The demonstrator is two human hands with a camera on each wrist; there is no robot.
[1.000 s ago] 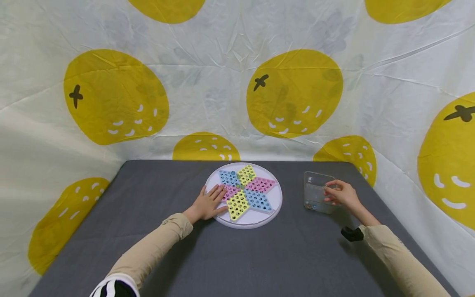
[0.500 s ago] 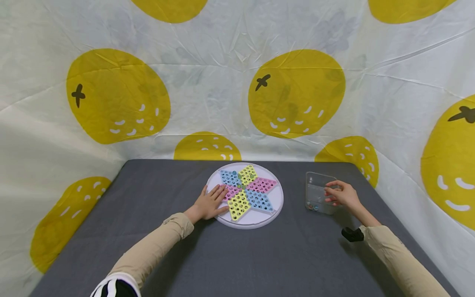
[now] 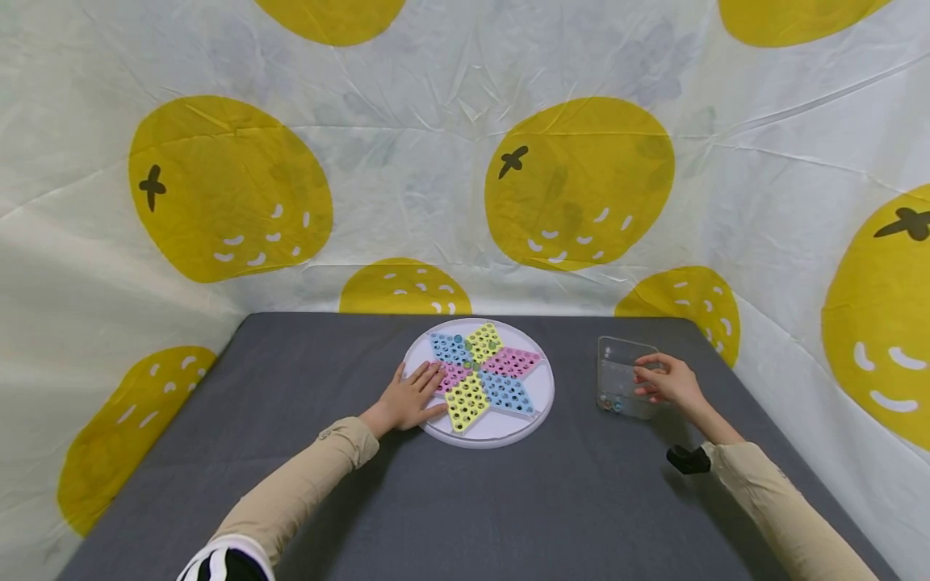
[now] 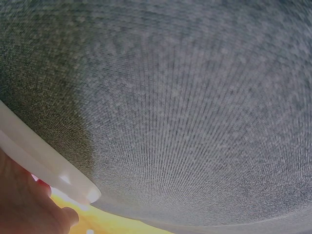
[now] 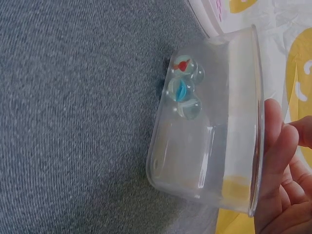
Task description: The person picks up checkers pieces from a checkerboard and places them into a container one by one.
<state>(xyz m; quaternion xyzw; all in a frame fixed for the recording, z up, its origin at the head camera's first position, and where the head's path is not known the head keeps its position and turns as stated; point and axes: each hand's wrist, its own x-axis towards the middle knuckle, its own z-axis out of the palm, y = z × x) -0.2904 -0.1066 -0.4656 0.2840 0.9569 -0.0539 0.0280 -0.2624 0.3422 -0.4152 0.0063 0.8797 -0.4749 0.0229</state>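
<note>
My left hand (image 3: 408, 399) rests with spread, straight fingers on the left side of a round white Chinese checkers board (image 3: 501, 426). The board's star has yellow, pink and blue points, with several marbles (image 3: 474, 365) near its middle and far points. In the left wrist view, the board's rim (image 4: 53, 168) shows beside part of that hand. My right hand (image 3: 674, 382) is over the right side of a clear plastic box (image 3: 616, 355), fingers bent, thumb close to the fingertips. Whether something lies between them is hidden. Several glass marbles (image 5: 181, 89) lie together inside the box.
Dark grey cloth (image 3: 508, 508) covers the table, with bare cloth between board and box. A white curtain (image 3: 407, 202) printed with yellow fruit hangs behind and at both sides. A black strap piece (image 3: 689, 460) sticks out at the right wrist.
The view shifts very slightly. Both hands, the board and the box keep their places.
</note>
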